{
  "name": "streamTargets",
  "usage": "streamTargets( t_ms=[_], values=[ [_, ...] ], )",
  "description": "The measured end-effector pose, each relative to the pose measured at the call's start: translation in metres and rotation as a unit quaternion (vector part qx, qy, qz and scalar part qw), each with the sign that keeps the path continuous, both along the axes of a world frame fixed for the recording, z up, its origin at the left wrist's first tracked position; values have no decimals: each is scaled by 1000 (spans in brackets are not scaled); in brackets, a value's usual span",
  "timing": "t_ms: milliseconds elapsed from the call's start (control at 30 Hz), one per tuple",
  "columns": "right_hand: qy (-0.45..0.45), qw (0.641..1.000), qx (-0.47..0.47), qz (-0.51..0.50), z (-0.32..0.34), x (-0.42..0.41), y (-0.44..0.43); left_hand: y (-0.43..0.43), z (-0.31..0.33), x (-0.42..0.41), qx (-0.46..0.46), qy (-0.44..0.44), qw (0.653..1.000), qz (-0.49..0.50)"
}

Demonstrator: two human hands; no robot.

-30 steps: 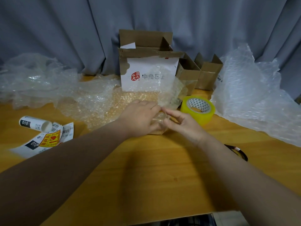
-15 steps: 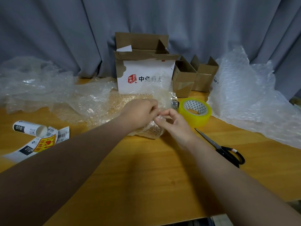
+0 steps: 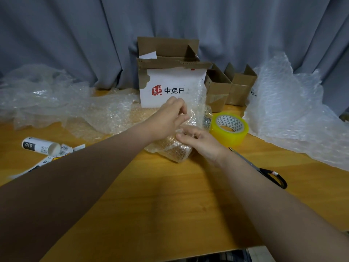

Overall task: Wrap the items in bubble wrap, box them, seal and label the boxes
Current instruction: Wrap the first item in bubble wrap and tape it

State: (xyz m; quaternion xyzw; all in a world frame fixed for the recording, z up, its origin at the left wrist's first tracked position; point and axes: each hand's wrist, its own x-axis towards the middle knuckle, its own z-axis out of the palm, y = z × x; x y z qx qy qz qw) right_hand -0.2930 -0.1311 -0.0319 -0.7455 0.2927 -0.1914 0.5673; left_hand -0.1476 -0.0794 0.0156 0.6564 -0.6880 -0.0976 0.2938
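Left hand (image 3: 168, 118) and right hand (image 3: 201, 142) pinch bubble wrap (image 3: 176, 153); wooden table (image 3: 170, 201), grey curtain (image 3: 75, 35).

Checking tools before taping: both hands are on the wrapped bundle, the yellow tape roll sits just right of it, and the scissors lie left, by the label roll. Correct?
One error: the head view shows the scissors on the right, beside the right forearm. The left hand and right hand are on the bundle, tape roll just right of it.

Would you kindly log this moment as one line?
step: wrapping | left hand pinches bubble wrap | right hand pinches bubble wrap | tape roll untouched
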Motion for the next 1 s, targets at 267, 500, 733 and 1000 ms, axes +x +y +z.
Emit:
streamTargets(
  t_ms=[267,500,733,1000],
  values=[
    [-9,1000,6,-21,-3,-1,3,48,-3,9,-97,-329,931,-127],
    [29,999,-38,-9,5,-5,3,44,-39,1,-29,-382,921,-69],
    [15,1000,18,-14,4,-11,-5,30,-26,2,-12,-368,924,-102],
    [61,997,25,46,15,-25,-20,12,-13,-1,58,-327,936,-119]
  ],
)
